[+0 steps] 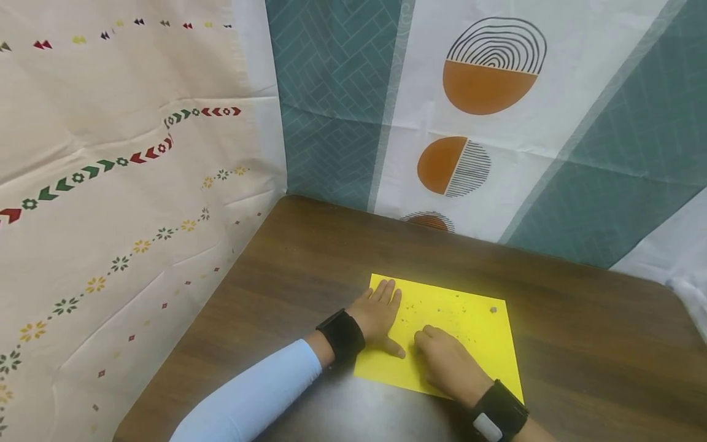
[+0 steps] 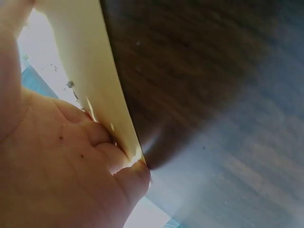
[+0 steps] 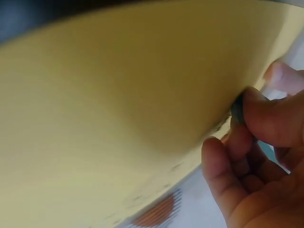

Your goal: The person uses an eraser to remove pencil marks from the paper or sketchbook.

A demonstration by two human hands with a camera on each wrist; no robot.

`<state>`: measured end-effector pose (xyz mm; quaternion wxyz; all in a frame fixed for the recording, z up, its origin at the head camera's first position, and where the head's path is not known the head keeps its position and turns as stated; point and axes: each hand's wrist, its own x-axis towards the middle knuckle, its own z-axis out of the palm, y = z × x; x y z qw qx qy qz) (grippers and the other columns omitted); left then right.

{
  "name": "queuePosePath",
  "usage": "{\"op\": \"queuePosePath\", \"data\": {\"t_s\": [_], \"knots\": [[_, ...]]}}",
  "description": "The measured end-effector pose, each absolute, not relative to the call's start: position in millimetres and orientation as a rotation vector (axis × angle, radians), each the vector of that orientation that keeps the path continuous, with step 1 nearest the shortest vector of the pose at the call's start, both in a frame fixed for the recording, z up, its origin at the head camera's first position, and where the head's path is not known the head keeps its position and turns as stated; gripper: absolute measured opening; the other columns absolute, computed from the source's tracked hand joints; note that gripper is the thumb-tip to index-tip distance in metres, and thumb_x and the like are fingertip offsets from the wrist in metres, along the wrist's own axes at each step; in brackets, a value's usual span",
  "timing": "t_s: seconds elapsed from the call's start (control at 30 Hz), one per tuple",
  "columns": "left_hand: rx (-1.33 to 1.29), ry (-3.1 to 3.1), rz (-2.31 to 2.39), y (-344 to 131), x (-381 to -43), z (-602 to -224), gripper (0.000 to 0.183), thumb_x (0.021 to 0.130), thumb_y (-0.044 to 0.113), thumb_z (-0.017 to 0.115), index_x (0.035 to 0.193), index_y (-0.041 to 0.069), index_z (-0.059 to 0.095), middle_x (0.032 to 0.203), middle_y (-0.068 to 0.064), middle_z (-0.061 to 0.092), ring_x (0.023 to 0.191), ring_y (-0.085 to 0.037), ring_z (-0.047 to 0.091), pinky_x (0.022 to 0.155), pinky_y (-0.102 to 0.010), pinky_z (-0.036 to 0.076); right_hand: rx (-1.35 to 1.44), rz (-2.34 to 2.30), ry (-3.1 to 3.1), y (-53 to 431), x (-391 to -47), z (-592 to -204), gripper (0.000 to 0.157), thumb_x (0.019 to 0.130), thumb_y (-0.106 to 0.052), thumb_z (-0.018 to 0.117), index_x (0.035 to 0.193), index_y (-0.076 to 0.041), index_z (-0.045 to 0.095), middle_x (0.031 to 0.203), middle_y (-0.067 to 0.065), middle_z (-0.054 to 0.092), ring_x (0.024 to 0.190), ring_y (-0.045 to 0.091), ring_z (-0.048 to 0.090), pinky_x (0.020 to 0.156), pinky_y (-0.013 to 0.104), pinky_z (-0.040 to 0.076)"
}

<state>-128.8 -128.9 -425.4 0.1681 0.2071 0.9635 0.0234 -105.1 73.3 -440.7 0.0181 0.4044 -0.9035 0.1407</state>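
A yellow sheet of paper [image 1: 491,353] lies on the table, with small dark crumbs [image 1: 464,310] scattered over it and a small grey lump [image 1: 493,309] near its far right corner. My left hand [image 1: 380,316] rests flat on the sheet's left side, fingers stretched out and thumb apart. Over the lower middle of the sheet is my right hand [image 1: 446,362], its fingers curled. In the right wrist view its thumb and forefinger pinch a small dark grey-green piece [image 3: 238,109] close to the paper. Most of that piece is hidden by the fingers, so its kind is unclear.
The brown wooden table [image 1: 309,258] extends around the sheet. A patterned cream cloth [image 1: 138,202] hangs along the left side, and a green and white curtain [image 1: 342,92] hangs behind the table's far edge.
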Motion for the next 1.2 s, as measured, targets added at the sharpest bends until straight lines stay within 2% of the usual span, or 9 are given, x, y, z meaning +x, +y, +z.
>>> {"op": "queuePosePath", "data": {"t_s": [0.13, 0.3, 0.4, 0.53, 0.7, 0.93, 1.07, 1.2], "knots": [[0.579, 2.728, 0.101, -129, -129, -425, 0.122, 0.076, 0.079, 0.066, 0.161, 0.005, 0.020, 0.167, -0.017, 0.011, 0.153, -0.029, 0.011, 0.120, -0.044, 0.021, 1.156, 0.422, -2.869, 97, -109, -439, 0.036, 0.065, 0.015, 0.065, 0.071, -0.017, 0.049, 0.069, -0.009, 0.036, 0.061, 0.009, 0.034, 0.053, 0.024, 0.035], [0.563, 2.728, 0.084, -132, -129, -424, 0.122, 0.076, 0.080, 0.065, 0.162, 0.006, 0.019, 0.167, -0.017, 0.010, 0.154, -0.030, 0.009, 0.120, -0.045, 0.020, 0.996, 0.439, -2.869, 133, -117, -437, 0.044, 0.060, 0.020, 0.065, 0.069, -0.018, 0.044, 0.068, -0.007, 0.033, 0.062, 0.010, 0.032, 0.054, 0.026, 0.031], [0.560, 2.727, 0.067, -133, -129, -425, 0.122, 0.076, 0.081, 0.064, 0.162, 0.006, 0.019, 0.167, -0.017, 0.010, 0.154, -0.030, 0.009, 0.120, -0.045, 0.021, 0.956, 0.465, -2.874, 144, -121, -438, 0.044, 0.060, 0.020, 0.066, 0.069, -0.018, 0.046, 0.069, -0.007, 0.036, 0.063, 0.010, 0.035, 0.056, 0.027, 0.034], [0.571, 2.729, 0.081, -132, -127, -427, 0.122, 0.076, 0.080, 0.065, 0.161, 0.005, 0.021, 0.167, -0.018, 0.012, 0.153, -0.031, 0.011, 0.119, -0.045, 0.022, 0.933, 0.517, -2.891, 149, -121, -441, 0.041, 0.063, 0.019, 0.069, 0.072, -0.019, 0.054, 0.070, -0.010, 0.045, 0.066, 0.008, 0.042, 0.059, 0.029, 0.043], [0.568, 2.734, 0.081, -130, -127, -429, 0.123, 0.075, 0.081, 0.065, 0.161, 0.005, 0.021, 0.167, -0.018, 0.011, 0.153, -0.031, 0.011, 0.119, -0.046, 0.022, 0.913, 0.564, -2.887, 151, -119, -441, 0.038, 0.068, 0.017, 0.074, 0.076, -0.018, 0.063, 0.073, -0.012, 0.053, 0.070, 0.006, 0.052, 0.065, 0.031, 0.052], [0.557, 2.723, 0.096, -127, -130, -430, 0.124, 0.075, 0.082, 0.064, 0.162, 0.006, 0.018, 0.168, -0.017, 0.007, 0.154, -0.030, 0.008, 0.120, -0.045, 0.019, 0.952, 0.697, -2.873, 137, -121, -431, 0.030, 0.072, 0.012, 0.082, 0.082, -0.014, 0.071, 0.079, -0.009, 0.063, 0.078, 0.012, 0.065, 0.071, 0.032, 0.057], [0.555, 2.718, 0.100, -126, -130, -430, 0.124, 0.075, 0.082, 0.064, 0.162, 0.006, 0.017, 0.167, -0.017, 0.007, 0.154, -0.030, 0.008, 0.120, -0.045, 0.019, 1.038, 0.758, -2.865, 121, -120, -426, 0.030, 0.073, 0.012, 0.082, 0.084, -0.014, 0.071, 0.082, -0.009, 0.064, 0.080, 0.011, 0.066, 0.072, 0.030, 0.057], [0.551, 2.719, 0.111, -127, -129, -428, 0.123, 0.076, 0.080, 0.065, 0.162, 0.006, 0.018, 0.167, -0.017, 0.008, 0.154, -0.030, 0.008, 0.120, -0.045, 0.019, 1.172, 0.801, -2.855, 104, -121, -422, 0.027, 0.076, 0.009, 0.080, 0.087, -0.014, 0.072, 0.084, -0.010, 0.065, 0.081, 0.008, 0.064, 0.074, 0.032, 0.057]]}}
